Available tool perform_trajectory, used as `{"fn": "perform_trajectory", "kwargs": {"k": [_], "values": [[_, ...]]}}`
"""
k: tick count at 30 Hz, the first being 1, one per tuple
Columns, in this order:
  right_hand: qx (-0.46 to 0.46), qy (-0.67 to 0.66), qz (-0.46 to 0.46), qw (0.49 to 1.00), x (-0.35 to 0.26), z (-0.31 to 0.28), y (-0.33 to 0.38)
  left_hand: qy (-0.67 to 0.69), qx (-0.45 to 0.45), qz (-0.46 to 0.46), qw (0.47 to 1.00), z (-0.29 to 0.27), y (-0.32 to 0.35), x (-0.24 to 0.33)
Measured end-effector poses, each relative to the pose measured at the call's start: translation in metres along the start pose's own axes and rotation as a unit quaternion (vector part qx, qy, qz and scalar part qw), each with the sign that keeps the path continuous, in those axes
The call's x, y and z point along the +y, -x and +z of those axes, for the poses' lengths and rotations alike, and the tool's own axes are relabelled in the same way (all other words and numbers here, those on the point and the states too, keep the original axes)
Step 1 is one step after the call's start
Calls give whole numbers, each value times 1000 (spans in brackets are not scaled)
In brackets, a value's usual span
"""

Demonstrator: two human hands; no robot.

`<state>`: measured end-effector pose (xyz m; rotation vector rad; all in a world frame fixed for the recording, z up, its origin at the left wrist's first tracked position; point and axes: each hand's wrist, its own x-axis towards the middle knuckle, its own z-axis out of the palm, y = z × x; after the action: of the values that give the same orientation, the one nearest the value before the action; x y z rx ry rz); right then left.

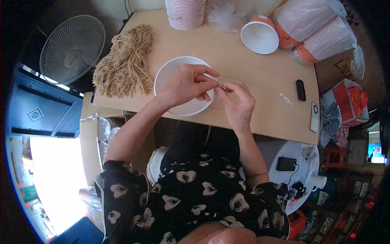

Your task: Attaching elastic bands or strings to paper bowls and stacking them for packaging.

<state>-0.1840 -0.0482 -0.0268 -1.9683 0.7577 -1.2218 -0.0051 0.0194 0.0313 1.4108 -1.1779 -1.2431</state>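
Over the right rim of a white bowl [164, 75], my left hand [183, 86] and my right hand [240, 103] meet fingertip to fingertip. Both pinch at something small and thin, too small to name. The left hand's other fingers are loosely curled above the bowl. A faint thin line, perhaps a strand, runs rightward from the fingertips across the wooden table [276, 114]. Left of the bowl lies a thick bundle of tan, cord-like strands [126, 61]. What the bowl holds, if anything, is partly hidden by my left hand.
Stacked paper bowls [185, 14] stand at the back. An orange paper bowl [260, 37] lies tipped beside bagged stacks [310, 24]. Small white bits [285, 98], a black object [300, 90] and a phone-like slab [314, 116] lie right. A fan [73, 49] stands far left.
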Motion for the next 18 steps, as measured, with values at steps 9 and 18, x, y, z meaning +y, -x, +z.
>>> {"fn": "perform_trajectory", "kwargs": {"k": [9, 18], "values": [[32, -162, 76, 983, 3, 15, 11, -59, 140, 147, 977, 21, 4, -34], [-4, -282, 202, 938, 9, 3, 23, -48, 206, 185, 960, 21, -3, -32]]}}
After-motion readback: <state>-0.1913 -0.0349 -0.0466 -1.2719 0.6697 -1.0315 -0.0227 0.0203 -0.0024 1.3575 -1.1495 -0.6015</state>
